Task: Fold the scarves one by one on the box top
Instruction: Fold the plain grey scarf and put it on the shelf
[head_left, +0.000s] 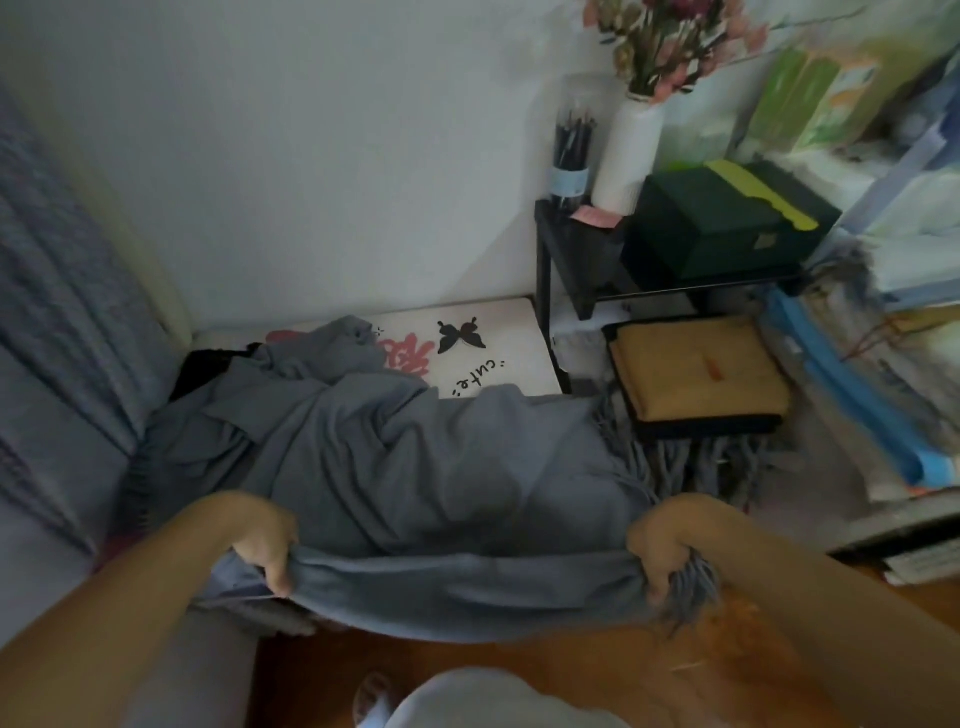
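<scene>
Grey-blue scarf (415, 467) spread in loose folds over the white box top (519, 343), covering most of it; only the far right corner of the box top exposed, showing a black butterfly print (461, 336), pink lettering and the word "cute". Near edge of the scarf lifted off the box top and stretched taut between both hands. Left hand (265, 545) at the near left end of the scarf, fingers (278, 579) curled down and clamped on a bunched fold of the fabric. Right hand (657, 540) at the near right end, fingers clamped on the gathered corner, tassel fringe (696, 582) spilling below the grip. More fringe hanging off the right side of the box top. Dark cloth (202, 364) partly visible under the scarf at the far left of the box top; kind not determinable.

Right of the box top: mustard-yellow folded scarf (696, 369) lying flat on a dark low surface. Beyond that, a black rack (566, 249) carrying a dark green box (722, 228) with a yellow-green strip, a white vase (628, 156) with pink flowers, and a clear tube of pencils (571, 140). Blue-grey curtain (62, 291) left of the box top. Wooden floor (519, 654) on the near side. Image soft and dim throughout.
</scene>
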